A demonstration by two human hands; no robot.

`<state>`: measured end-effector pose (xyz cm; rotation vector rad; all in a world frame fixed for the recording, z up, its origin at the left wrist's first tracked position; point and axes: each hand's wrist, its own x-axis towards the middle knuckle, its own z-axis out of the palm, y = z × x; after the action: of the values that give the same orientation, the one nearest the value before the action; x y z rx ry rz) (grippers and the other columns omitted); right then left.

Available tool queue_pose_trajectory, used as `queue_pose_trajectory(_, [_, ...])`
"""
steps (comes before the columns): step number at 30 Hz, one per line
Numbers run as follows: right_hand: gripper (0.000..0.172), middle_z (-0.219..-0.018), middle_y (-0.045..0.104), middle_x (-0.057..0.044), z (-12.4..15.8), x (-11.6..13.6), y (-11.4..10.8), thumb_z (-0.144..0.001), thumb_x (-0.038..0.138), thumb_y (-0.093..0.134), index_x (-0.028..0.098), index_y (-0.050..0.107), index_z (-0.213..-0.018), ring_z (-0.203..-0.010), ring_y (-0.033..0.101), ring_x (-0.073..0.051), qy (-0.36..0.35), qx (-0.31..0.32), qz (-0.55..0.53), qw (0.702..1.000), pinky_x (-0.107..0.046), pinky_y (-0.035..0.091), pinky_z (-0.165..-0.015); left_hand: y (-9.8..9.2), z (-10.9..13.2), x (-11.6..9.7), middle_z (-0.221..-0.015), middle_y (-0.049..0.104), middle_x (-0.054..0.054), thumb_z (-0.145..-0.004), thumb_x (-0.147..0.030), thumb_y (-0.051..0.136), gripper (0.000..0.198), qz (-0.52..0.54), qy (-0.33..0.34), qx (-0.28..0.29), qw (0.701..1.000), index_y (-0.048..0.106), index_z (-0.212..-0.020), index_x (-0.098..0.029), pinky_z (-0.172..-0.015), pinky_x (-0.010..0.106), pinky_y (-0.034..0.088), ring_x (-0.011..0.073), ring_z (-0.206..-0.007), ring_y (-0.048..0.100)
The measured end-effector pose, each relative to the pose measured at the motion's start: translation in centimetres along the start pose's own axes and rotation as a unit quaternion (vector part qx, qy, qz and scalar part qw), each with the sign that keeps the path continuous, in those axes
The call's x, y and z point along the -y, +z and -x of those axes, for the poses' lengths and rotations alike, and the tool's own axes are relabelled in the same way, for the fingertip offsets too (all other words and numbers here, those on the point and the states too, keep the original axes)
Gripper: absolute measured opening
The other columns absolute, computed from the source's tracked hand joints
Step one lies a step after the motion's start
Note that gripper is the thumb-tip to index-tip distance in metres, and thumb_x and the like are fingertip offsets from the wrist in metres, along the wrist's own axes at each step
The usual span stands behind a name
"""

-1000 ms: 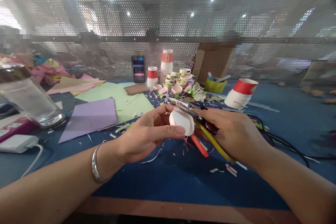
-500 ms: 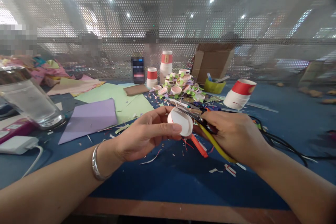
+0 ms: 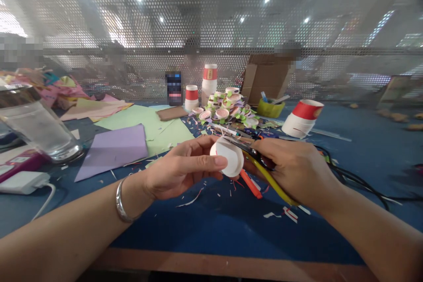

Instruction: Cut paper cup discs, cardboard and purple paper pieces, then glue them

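Between thumb and fingers, my left hand (image 3: 185,165) grips a white paper cup bottom (image 3: 233,158), a shallow round piece with its flat face toward me. My right hand (image 3: 295,169) is closed around a pair of scissors (image 3: 272,180) with yellow handles and dark blades. The blades lie at the upper edge of the cup bottom, touching or just over it. Below the hands an orange-red cutter or marker (image 3: 251,184) rests on the blue table (image 3: 205,233), among thin paper scraps (image 3: 290,214).
Behind the hands sits a pile of small decorated cup pieces (image 3: 228,108). Stacked paper cups (image 3: 209,83), a tilted cup stack (image 3: 302,119), a yellow-green holder (image 3: 271,108) and a cardboard box (image 3: 266,79) stand around it. Purple paper (image 3: 114,150) and a glass of water (image 3: 39,128) lie left.
The cup bottom has turned slightly in my left hand, so its flat face shows more fully. The scissors have barely moved and stay at its upper edge.
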<state>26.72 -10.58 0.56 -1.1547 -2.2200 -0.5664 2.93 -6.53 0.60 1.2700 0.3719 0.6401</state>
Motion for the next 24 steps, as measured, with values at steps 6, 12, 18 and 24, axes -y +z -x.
queue_pose_trajectory(6, [0.046,-0.058,0.064,-0.002,0.0,0.0,0.0,-0.103,0.041,0.046,0.016,0.064,-0.07,-0.045,0.055,-0.012,-0.018,-0.016,0.019,1.0,-0.025,0.034,-0.044,-0.3,-0.2,0.0,-0.112,0.071,0.012,-0.087,-0.031,0.073,0.036,-0.006,-0.008,0.016,1.0,0.07,-0.118,-0.014,-0.077,0.021,0.05,0.016,-0.092,0.066])
queue_pose_trajectory(12, [0.047,-0.053,0.058,0.001,-0.1,0.0,-0.1,-0.103,0.039,0.045,0.017,0.058,-0.063,-0.042,0.051,-0.01,-0.016,-0.023,0.026,0.999,-0.024,0.033,-0.044,-0.3,-0.2,0.1,-0.102,0.073,0.008,-0.091,-0.028,0.069,0.026,0.028,0.003,0.009,1.0,0.073,-0.113,-0.015,-0.072,0.015,0.05,0.0128,-0.087,0.069])
queue_pose_trajectory(18, [0.049,-0.05,0.054,0.002,-0.1,0.1,-0.2,-0.104,0.039,0.042,0.019,0.054,-0.061,-0.041,0.048,-0.01,-0.021,-0.019,0.034,0.999,-0.025,0.03,-0.044,0.3,-0.1,0.0,-0.095,0.071,0.004,-0.09,-0.028,0.072,0.023,-0.004,0.003,-0.044,0.999,0.073,-0.109,-0.015,-0.063,0.014,0.047,0.009,-0.076,0.067])
queue_pose_trajectory(24, [0.05,-0.053,0.053,0.002,0.1,0.2,0.4,-0.103,0.047,0.045,0.019,0.055,-0.063,-0.043,0.044,-0.011,-0.01,0.001,0.031,0.999,-0.026,0.028,-0.046,0.8,-0.3,0.5,-0.088,0.071,0.004,-0.09,-0.024,0.07,0.015,-0.031,0.011,-0.1,0.994,0.071,-0.1,-0.013,-0.062,0.018,0.047,0.0075,-0.067,0.061])
